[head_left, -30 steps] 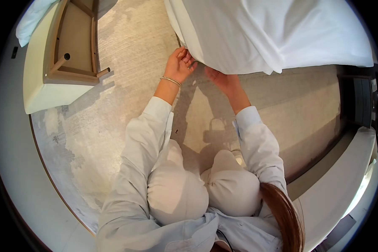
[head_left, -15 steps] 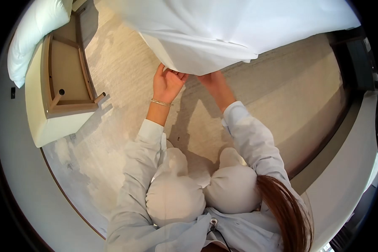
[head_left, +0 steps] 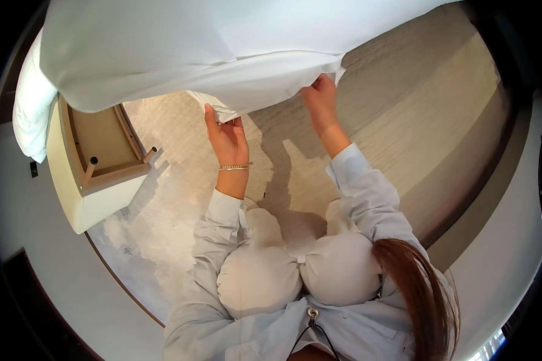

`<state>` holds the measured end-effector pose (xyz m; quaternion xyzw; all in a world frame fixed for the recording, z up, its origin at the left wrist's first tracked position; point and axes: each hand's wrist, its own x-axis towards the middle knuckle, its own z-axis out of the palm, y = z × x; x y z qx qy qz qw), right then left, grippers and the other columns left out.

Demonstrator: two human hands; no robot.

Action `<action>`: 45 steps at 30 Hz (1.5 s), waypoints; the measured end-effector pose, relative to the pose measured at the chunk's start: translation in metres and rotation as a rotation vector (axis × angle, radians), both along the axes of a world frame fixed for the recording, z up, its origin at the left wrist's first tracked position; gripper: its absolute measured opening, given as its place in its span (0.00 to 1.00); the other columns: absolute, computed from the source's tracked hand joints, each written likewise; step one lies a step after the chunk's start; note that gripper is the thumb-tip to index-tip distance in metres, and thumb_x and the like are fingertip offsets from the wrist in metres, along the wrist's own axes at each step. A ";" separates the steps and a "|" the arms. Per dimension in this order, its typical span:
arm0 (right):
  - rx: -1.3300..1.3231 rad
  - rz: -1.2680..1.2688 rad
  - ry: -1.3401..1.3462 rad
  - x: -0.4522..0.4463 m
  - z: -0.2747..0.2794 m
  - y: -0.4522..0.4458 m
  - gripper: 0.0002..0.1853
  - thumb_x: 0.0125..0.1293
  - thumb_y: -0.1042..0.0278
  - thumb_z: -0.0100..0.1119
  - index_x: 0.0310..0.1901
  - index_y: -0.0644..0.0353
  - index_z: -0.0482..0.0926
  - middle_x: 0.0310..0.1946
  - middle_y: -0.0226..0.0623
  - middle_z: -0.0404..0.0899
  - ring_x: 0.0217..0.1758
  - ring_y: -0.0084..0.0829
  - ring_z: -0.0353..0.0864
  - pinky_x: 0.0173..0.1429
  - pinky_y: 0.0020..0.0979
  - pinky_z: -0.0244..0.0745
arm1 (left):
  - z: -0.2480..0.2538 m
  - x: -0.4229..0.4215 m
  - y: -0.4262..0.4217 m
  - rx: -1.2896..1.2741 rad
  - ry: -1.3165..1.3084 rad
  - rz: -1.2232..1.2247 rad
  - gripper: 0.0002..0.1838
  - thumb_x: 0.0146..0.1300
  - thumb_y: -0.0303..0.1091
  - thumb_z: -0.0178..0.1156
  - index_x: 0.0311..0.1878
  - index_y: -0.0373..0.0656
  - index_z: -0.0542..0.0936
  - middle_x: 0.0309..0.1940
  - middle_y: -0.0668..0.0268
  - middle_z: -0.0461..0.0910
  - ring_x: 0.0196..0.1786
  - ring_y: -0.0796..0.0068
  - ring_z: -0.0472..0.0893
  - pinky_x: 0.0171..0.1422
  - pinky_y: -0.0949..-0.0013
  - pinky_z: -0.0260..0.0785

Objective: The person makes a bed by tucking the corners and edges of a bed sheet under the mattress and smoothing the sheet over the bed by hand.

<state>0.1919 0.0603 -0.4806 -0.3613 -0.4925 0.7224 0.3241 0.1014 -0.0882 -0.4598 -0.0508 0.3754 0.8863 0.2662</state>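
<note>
Spanning most of the rm: streaky grey-beige floor [head_left: 415, 132], sunlit in patches, shadowed elsewhere. White sheet [head_left: 193, 42] across top of view, off the floor at the hem. Grey wall [head_left: 36, 204] far L. Upholstered seat [head_left: 99, 207] near it, wood-framed underside showing; white pillow [head_left: 30, 111] at its upper end, partly behind sheet.

Edges: hem runs from by the seat to upper R; open floor btwn seat and L arm, wider stretch R of R arm. Hands apart, both clamped on hem: L hand [head_left: 229, 141] w/ thumb + fingers at a folded bit, R hand [head_left: 321, 102] pinching farther R.

Counts: 1 sheet, 1 seat, 1 pillow, 2 hands, 2 seat legs [head_left: 90, 171] clearly visible; bracelet [head_left: 235, 166] on L wrist, strand ct. unclear.
</note>
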 end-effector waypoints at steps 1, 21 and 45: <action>0.115 -0.078 -0.025 0.003 0.004 0.000 0.10 0.59 0.74 0.55 0.43 0.64 0.74 0.39 0.33 0.79 0.39 0.22 0.78 0.38 0.25 0.76 | 0.003 0.002 0.001 -0.058 0.077 0.038 0.22 0.63 0.44 0.55 0.55 0.40 0.68 0.54 0.66 0.69 0.56 0.71 0.68 0.62 0.66 0.61; 0.956 0.001 -0.076 0.020 -0.006 -0.026 0.20 0.54 0.86 0.52 0.50 0.62 0.69 0.47 0.42 0.68 0.49 0.40 0.73 0.50 0.33 0.74 | -0.021 0.023 -0.025 -0.907 1.574 0.131 0.21 0.50 0.25 0.62 0.48 0.39 0.67 0.50 0.57 0.65 0.53 0.57 0.67 0.61 0.58 0.57; 1.462 0.431 -0.601 0.017 0.019 0.027 0.10 0.50 0.68 0.58 0.37 0.52 0.80 0.37 0.26 0.79 0.49 0.27 0.75 0.60 0.30 0.63 | -0.020 0.047 0.020 -1.491 1.992 -0.148 0.33 0.50 0.23 0.49 0.62 0.24 0.57 0.57 0.31 0.55 0.58 0.29 0.57 0.59 0.42 0.56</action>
